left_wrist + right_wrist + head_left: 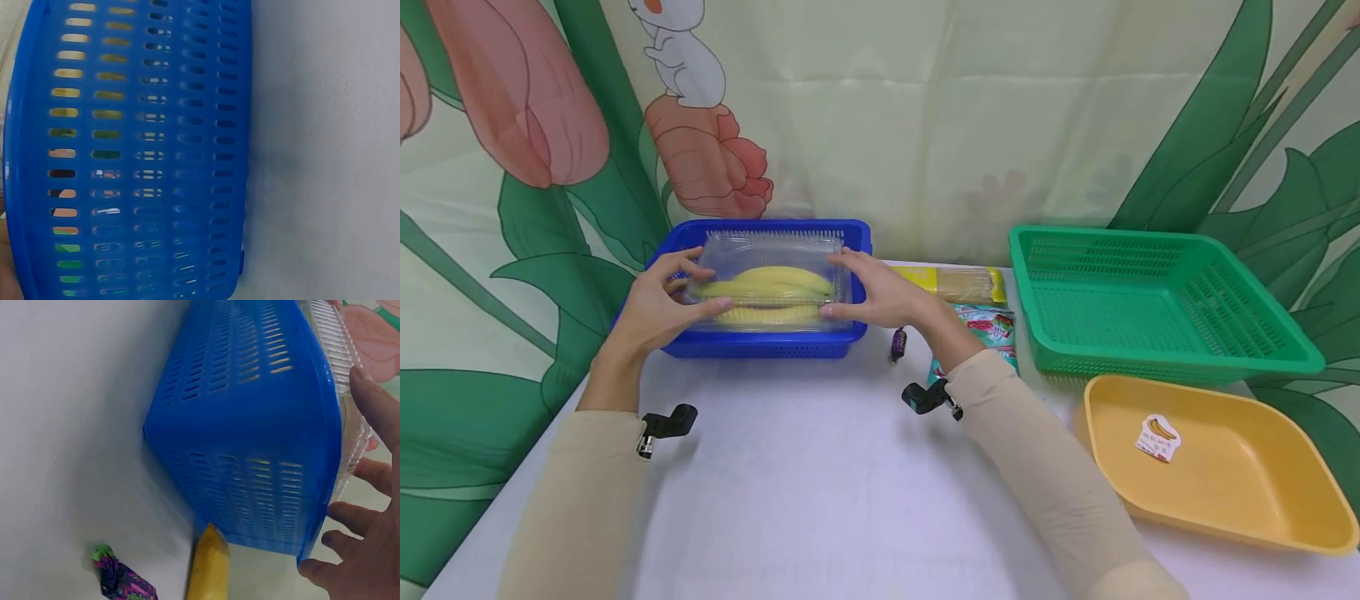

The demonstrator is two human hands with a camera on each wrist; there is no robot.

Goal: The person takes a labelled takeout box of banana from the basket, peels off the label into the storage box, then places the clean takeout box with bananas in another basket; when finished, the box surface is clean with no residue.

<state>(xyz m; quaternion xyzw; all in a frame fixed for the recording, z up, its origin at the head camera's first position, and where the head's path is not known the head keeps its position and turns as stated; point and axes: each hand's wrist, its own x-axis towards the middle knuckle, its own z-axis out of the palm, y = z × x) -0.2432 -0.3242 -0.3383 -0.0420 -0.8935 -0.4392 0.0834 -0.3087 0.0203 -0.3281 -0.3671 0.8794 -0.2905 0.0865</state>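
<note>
A clear plastic clamshell box [760,248] sits over the mouth of the blue slotted basket [760,347], and yellow bananas [771,283] show through it. My left hand [655,304] holds the box's left end, thumb along the front. At the opposite end my right hand [883,292] grips it with thumb and fingers spread apart. In the right wrist view, the right fingers [353,517] are at the ridged edge of the box, right by the basket's rim. The left wrist view is mostly basket wall [137,144], with only a sliver of the left hand at its edge.
Right of the basket lie a small purple wrapped candy [898,343], a yellow-ended pack of noodles [966,284] and a teal snack bag [988,325], partly behind the right arm. Farther right stand a green basket [1165,367] and a yellow tub [1232,467] bearing a banana sticker.
</note>
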